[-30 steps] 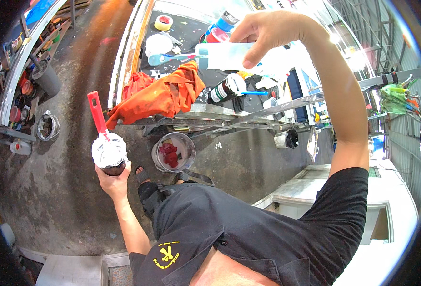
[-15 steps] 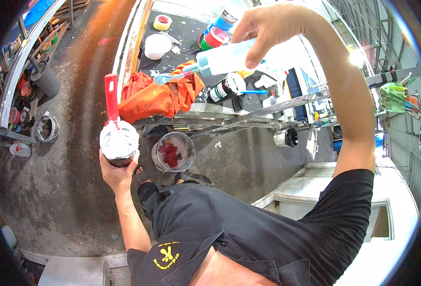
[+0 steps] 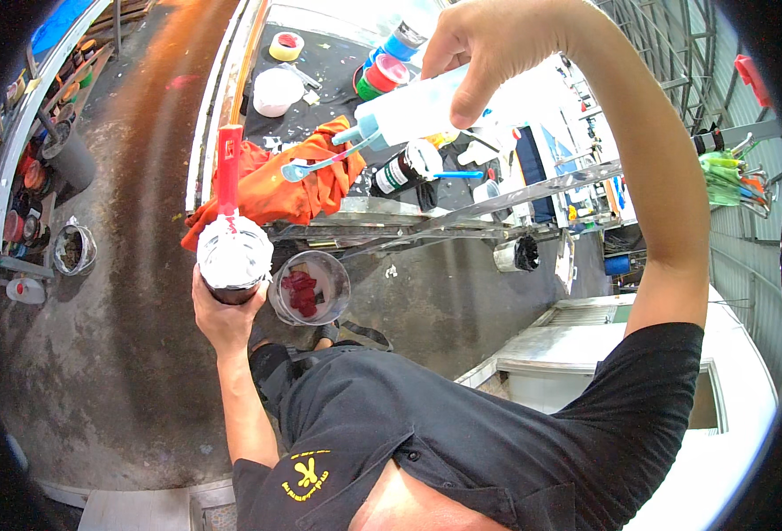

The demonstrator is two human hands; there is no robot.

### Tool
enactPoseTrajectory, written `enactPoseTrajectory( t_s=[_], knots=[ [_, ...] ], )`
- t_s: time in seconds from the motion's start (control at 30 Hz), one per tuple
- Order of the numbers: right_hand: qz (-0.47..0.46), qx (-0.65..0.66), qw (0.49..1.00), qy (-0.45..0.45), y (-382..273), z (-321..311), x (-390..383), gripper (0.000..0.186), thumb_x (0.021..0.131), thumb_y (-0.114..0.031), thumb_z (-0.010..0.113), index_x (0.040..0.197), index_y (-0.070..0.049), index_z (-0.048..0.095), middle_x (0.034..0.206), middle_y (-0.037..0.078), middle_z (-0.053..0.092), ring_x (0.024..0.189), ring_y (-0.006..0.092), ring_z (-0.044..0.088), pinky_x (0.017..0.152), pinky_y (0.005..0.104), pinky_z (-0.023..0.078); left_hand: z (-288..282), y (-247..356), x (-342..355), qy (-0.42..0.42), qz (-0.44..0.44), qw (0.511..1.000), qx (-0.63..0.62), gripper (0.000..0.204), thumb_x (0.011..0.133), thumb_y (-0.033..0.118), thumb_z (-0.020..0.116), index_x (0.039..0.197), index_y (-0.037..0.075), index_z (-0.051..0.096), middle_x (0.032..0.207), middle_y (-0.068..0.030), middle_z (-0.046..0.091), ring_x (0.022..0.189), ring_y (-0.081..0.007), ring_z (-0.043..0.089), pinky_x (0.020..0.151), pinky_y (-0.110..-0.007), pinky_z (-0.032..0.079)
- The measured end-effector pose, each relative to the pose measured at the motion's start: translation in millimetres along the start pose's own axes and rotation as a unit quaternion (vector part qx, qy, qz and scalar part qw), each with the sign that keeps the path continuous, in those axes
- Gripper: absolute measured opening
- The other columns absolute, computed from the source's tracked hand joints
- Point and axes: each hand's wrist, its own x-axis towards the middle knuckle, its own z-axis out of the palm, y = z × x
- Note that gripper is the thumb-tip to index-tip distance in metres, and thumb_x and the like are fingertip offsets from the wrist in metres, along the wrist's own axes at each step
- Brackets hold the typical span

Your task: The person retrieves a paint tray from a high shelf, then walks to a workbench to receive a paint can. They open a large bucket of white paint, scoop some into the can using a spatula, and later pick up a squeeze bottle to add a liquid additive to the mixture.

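My left hand (image 3: 223, 320) is wrapped around a dark jar (image 3: 232, 294). Thick white paste (image 3: 235, 250) covers its mouth, and a red spatula (image 3: 229, 168) stands upright in it. Raised at the upper right, my right hand (image 3: 497, 55) grips a translucent squeeze bottle (image 3: 413, 111). The bottle is tilted, its pale blue nozzle (image 3: 356, 131) pointing left and slightly down. A small blue cap (image 3: 295, 172) dangles from it on a strap. No liquid stream shows between bottle and jar. Behind them, a crumpled orange cloth (image 3: 320, 190) hangs over the table edge.
On the dark tabletop stand a white tub (image 3: 276, 92), stacked colour pots (image 3: 382, 75) and a paste-smeared dark jar (image 3: 398, 173) with a blue-handled tool. A clear bucket (image 3: 329, 292) holding red pieces is on the floor below. Shelves of pots (image 3: 33, 199) line the left.
The jar has shifted slightly right and the squeeze bottle a little left, bringing them closer. The dangling cap has swung away from the nozzle. The surroundings have slid left in view.
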Motion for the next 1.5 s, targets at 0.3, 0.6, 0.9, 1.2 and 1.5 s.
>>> enactPoseTrajectory(
  t_s=[0.3, 0.6, 0.9, 1.2, 1.5],
  knots=[
    [0.088, -0.057, 0.994, 0.042, 13, 3, 1, 0.056, 0.082, -0.048, 0.078, 0.118, -0.006, 0.075, 0.108, 0.014, 0.074, 0.101, 0.0257, 0.068, 0.086, 0.0374, 0.051, -4, 1, -3, 0.007, -0.007, 1.000, -0.026, 0.098, 0.060, 0.026, 0.100, 0.141, 0.000, 0.052, 0.130, -0.0155, 0.066, 0.118, -0.0264, 0.066, 0.101, -0.038, 0.052],
    [-0.031, 0.357, 0.892, 0.275, 115, 112, 0, 0.053, 0.086, -0.032, 0.083, 0.125, 0.000, 0.070, 0.109, 0.007, 0.074, 0.098, 0.0121, 0.068, 0.087, 0.0277, 0.055, -22, 3, -4, -0.004, -0.005, 0.985, -0.171, 0.099, 0.064, 0.019, 0.098, 0.145, -0.004, 0.047, 0.139, -0.0176, 0.059, 0.127, -0.0274, 0.060, 0.109, -0.042, 0.047],
    [-0.106, 0.716, 0.620, 0.303, 99, 394, 15, 0.059, 0.085, -0.011, 0.082, 0.138, 0.001, 0.060, 0.128, 0.005, 0.070, 0.117, 0.0139, 0.063, 0.106, 0.0345, 0.048, 0, 14, 24, -0.037, 0.083, 0.987, -0.131, 0.085, 0.067, 0.016, 0.096, 0.139, -0.003, 0.054, 0.138, -0.0142, 0.059, 0.127, -0.0262, 0.057, 0.110, -0.041, 0.043],
    [0.117, 0.831, 0.412, 0.355, 21, 616, 3, 0.053, 0.086, -0.010, 0.082, 0.134, 0.002, 0.063, 0.125, 0.007, 0.071, 0.113, 0.0163, 0.065, 0.102, 0.0340, 0.050, 160, 96, 142, -0.140, 0.131, 0.966, -0.173, 0.085, 0.070, 0.020, 0.097, 0.139, -0.004, 0.054, 0.138, -0.0154, 0.062, 0.125, -0.0251, 0.059, 0.109, -0.038, 0.044],
    [0.330, 0.770, 0.327, 0.437, -51, 726, -30, 0.049, 0.086, -0.016, 0.082, 0.128, 0.001, 0.065, 0.112, 0.008, 0.073, 0.105, 0.0205, 0.067, 0.094, 0.0362, 0.052, 360, 162, 202, -0.221, 0.203, 0.953, -0.024, 0.087, 0.066, 0.039, 0.097, 0.133, -0.001, 0.059, 0.122, -0.0148, 0.072, 0.113, -0.0274, 0.067, 0.101, -0.038, 0.049]
  ],
)
